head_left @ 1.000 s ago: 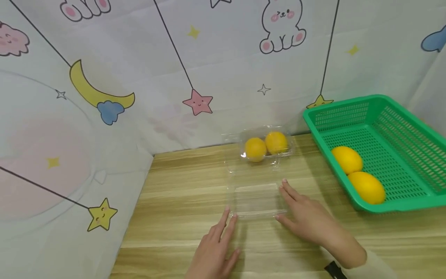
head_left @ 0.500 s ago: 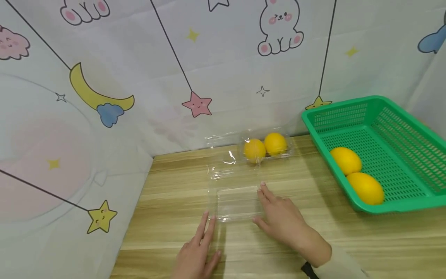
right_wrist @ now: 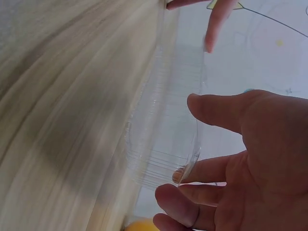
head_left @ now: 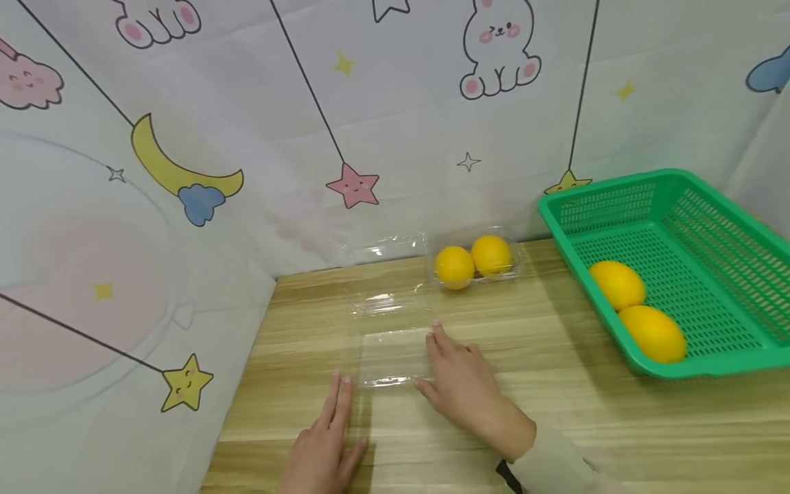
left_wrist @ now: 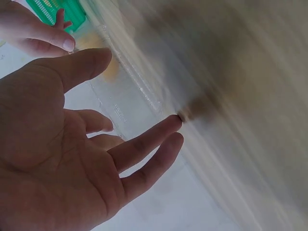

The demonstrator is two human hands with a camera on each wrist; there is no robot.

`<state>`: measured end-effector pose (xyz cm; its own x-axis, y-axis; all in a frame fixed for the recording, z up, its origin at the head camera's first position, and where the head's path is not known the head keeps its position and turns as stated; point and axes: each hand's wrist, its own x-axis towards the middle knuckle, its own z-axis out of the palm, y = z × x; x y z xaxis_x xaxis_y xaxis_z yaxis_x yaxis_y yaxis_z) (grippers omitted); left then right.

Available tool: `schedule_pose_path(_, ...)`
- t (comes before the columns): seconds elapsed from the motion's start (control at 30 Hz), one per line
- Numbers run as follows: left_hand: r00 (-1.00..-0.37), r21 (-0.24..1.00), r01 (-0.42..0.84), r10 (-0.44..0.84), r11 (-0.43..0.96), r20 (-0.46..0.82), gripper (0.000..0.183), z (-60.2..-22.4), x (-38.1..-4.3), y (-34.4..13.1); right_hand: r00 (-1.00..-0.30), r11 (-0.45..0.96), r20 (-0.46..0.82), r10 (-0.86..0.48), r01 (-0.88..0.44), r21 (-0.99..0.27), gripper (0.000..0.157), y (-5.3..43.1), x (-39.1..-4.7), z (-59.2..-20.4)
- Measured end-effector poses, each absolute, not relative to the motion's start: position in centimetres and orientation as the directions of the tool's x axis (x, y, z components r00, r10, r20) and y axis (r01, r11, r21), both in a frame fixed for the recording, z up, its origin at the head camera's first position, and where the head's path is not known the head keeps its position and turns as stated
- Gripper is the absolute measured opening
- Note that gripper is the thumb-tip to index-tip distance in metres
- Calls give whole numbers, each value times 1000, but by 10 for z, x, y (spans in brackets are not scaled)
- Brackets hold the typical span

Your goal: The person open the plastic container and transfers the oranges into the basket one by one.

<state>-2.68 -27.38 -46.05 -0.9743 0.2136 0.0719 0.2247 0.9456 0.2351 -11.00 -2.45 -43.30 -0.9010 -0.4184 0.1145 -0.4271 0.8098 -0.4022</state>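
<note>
A clear plastic clamshell box (head_left: 395, 357) lies unfolded on the table, its raised lid (head_left: 389, 302) towards the back wall. My right hand (head_left: 465, 384) rests against the box's right side, thumb near the front corner and fingers near the back one; the right wrist view shows them around the clear end wall. My left hand (head_left: 321, 446) lies by the front left corner with index and middle fingers stretched forward; contact with the plastic is hard to tell. Behind, a second clear box (head_left: 515, 271) holds two oranges (head_left: 455, 266).
At the right stands a green plastic basket (head_left: 673, 370) with two oranges (head_left: 652, 334) along its left side. A white cloth with printed stars and bears (head_left: 395, 137) hangs behind and to the left of the wooden table (head_left: 555, 439).
The unfolded box has slid left across the table, together with both hands. Its lid no longer overlaps the filled box behind. The basket and oranges have stayed put.
</note>
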Motion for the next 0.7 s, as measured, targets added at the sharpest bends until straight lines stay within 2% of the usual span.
schedule_pose_path(0.23,-980,245,198,189,949,58,95,-456,-33,-284,-891,826,125,-437,-452,-335,72,-40,-115,-431)
schedule_pose_path(0.43,-985,224,171,158,959,77,91,-453,-38,-291,-891,820,75,-448,-443,-363,73,-50,-122,-430)
schedule_pose_path(0.7,-985,244,155,130,957,114,89,-450,-44,-300,-862,787,70,-502,-488,-377,71,-54,-128,-427)
